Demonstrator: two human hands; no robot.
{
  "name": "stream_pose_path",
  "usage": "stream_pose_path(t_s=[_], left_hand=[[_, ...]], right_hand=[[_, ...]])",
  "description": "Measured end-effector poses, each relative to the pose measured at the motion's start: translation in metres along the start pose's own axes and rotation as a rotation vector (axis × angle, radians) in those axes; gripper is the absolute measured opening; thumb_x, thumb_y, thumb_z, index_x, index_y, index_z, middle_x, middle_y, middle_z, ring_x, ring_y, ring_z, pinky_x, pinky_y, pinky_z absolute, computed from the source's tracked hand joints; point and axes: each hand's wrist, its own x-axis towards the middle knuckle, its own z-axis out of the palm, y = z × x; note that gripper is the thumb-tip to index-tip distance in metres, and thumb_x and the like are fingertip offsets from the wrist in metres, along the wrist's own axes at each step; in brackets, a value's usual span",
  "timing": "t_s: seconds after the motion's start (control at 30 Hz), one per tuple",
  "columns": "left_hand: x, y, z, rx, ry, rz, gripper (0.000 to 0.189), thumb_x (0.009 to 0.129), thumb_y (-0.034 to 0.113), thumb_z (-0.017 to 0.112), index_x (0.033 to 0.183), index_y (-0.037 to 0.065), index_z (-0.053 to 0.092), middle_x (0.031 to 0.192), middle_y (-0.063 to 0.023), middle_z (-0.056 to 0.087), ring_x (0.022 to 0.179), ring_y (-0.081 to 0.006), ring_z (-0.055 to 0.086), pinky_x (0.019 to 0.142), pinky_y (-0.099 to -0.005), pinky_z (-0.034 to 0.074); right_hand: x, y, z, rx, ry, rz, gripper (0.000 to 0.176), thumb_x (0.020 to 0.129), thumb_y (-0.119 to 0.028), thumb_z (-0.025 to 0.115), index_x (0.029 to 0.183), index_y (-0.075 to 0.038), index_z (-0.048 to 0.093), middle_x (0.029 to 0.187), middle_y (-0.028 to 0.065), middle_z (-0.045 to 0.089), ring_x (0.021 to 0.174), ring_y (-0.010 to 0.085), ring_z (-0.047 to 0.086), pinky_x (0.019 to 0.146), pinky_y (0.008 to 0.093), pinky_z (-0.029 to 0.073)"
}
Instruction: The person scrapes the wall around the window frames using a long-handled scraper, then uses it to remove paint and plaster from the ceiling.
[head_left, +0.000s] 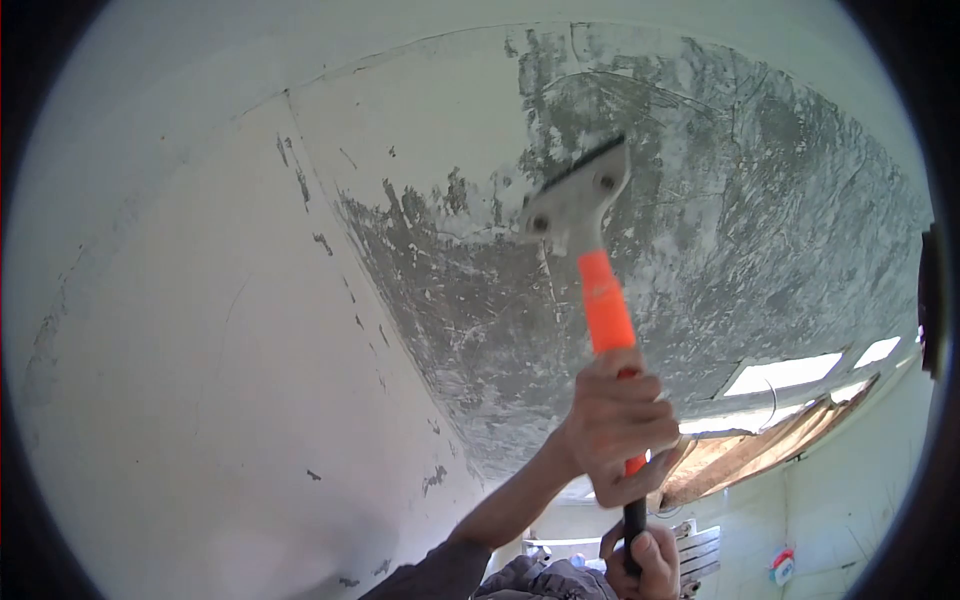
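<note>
Both hands hold a long scraper [605,305] raised overhead. It has a grey metal head with a dark blade, an orange grip and a black lower shaft. My left hand [615,425] is wrapped around the lower end of the orange grip, its forearm and grey sleeve coming up from the lower left. Lower down at the frame's bottom edge, my right hand [648,562] grips the black shaft. The blade edge rests against the ceiling [700,250], at the border between the bare grey scraped patch and flaking white paint.
White painted surface [200,350] with small chips fills the left and top. Bright window openings [782,372] and a wooden board [760,450] lie to the lower right, above a pale green wall [860,480] with a small red and white object [783,566].
</note>
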Motion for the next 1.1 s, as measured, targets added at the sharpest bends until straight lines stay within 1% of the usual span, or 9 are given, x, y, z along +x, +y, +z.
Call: stream_pose_path(t_s=[0.13,0.23,0.47,0.53,0.67,0.73,0.97,1.03,1.1], left_hand=[[-0.005,-0.002,0.009,0.013,0.061,0.004,0.016,0.05,0.013,0.057,0.053,0.013,0.041,0.048,0.0025,0.038,0.045,-0.0177,0.04,0.061,-0.0328,0.035],[-0.03,0.003,0.017,-0.03,0.112,-0.116,0.016,0.05,0.014,0.057,0.053,0.013,0.041,0.049,0.0026,0.037,0.045,-0.0178,0.04,0.061,-0.0328,0.035],[-0.021,0.0,0.012,0.029,0.09,0.018,0.017,0.05,0.019,0.056,0.053,0.011,0.041,0.048,0.0006,0.039,0.046,-0.0186,0.041,0.061,-0.0326,0.036],[-0.031,0.009,0.018,0.006,0.168,-0.069,0.018,0.051,0.02,0.055,0.052,0.01,0.041,0.049,0.0001,0.04,0.045,-0.0191,0.042,0.061,-0.0331,0.036],[-0.032,0.006,0.018,-0.009,0.128,-0.041,0.016,0.053,0.019,0.054,0.052,0.01,0.041,0.048,-0.0002,0.04,0.045,-0.0192,0.042,0.063,-0.0334,0.037],[-0.031,0.006,0.025,-0.012,0.242,-0.028,0.022,0.054,0.018,0.056,0.046,0.01,0.037,0.042,0.0001,0.038,0.042,-0.0181,0.04,0.063,-0.0341,0.032],[-0.026,0.004,0.024,0.033,0.179,-0.032,0.024,0.059,0.021,0.056,0.046,0.011,0.038,0.042,0.0008,0.038,0.042,-0.0167,0.039,0.065,-0.034,0.031],[-0.033,0.008,0.031,-0.008,0.268,-0.065,0.025,0.062,0.023,0.056,0.046,0.011,0.04,0.043,0.0012,0.039,0.042,-0.0158,0.039,0.066,-0.0345,0.031],[-0.026,0.004,0.02,0.011,0.212,-0.046,0.025,0.063,0.023,0.056,0.046,0.011,0.041,0.043,0.0014,0.039,0.042,-0.0156,0.039,0.067,-0.0346,0.032]], right_hand=[[-0.002,-0.001,-0.002,-0.032,0.014,-0.012,0.049,0.096,-0.046,0.046,0.092,0.001,0.056,0.045,-0.005,0.036,0.033,0.0031,0.027,0.032,0.0213,0.016],[-0.005,0.009,-0.011,-0.051,0.02,0.045,0.048,0.097,-0.046,0.045,0.093,0.001,0.056,0.045,-0.0048,0.036,0.033,0.0029,0.026,0.033,0.0212,0.016],[-0.007,-0.002,-0.006,-0.107,0.014,0.008,0.048,0.098,-0.045,0.044,0.094,0.001,0.058,0.046,-0.0058,0.037,0.036,0.0026,0.029,0.035,0.0209,0.017],[-0.01,0.004,-0.009,-0.181,0.027,-0.042,0.047,0.098,-0.043,0.044,0.094,0.001,0.059,0.046,-0.0065,0.036,0.037,0.0024,0.029,0.036,0.0203,0.018],[-0.014,0.0,-0.01,-0.18,0.054,0.01,0.044,0.098,-0.041,0.045,0.094,0.001,0.059,0.047,-0.0066,0.037,0.037,0.0021,0.03,0.036,0.0204,0.019],[-0.013,-0.002,-0.014,-0.183,0.038,0.0,0.045,0.098,-0.041,0.045,0.094,0.001,0.059,0.047,-0.0064,0.037,0.037,0.0021,0.03,0.036,0.0205,0.019],[-0.013,-0.004,-0.018,-0.205,-0.008,0.009,0.046,0.098,-0.043,0.045,0.095,0.001,0.059,0.047,-0.0062,0.038,0.037,0.002,0.03,0.036,0.0207,0.02],[-0.015,-0.001,-0.018,-0.235,-0.008,-0.037,0.046,0.098,-0.043,0.045,0.096,0.002,0.059,0.047,-0.0066,0.038,0.037,0.0021,0.032,0.036,0.0207,0.021],[-0.014,-0.002,-0.019,-0.282,0.001,-0.093,0.046,0.098,-0.042,0.045,0.096,0.002,0.059,0.047,-0.0069,0.037,0.037,0.0022,0.032,0.036,0.0205,0.021]])
